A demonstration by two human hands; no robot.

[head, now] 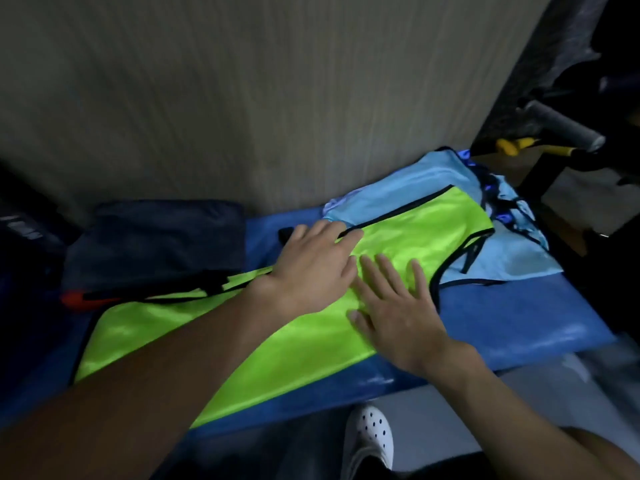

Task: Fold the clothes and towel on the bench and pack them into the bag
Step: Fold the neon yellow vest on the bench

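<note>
A neon green vest [214, 337] with black trim lies spread across the blue bench [519, 317]. My left hand [315, 268] rests flat on its upper middle with straight fingers. My right hand [394, 306] presses flat on the green fabric just beside it, fingers spread. A light blue garment [429, 178] with black trim lies under and behind the vest's right end. A dark navy folded cloth or bag [156, 237] sits at the bench's back left against the wall.
A wood-grain wall [242, 98] runs behind the bench. Gym equipment with a grey padded roller [564, 128] and a yellow part stands at the right. My white perforated shoe [370, 438] is on the floor below. An orange object [74, 299] lies at left.
</note>
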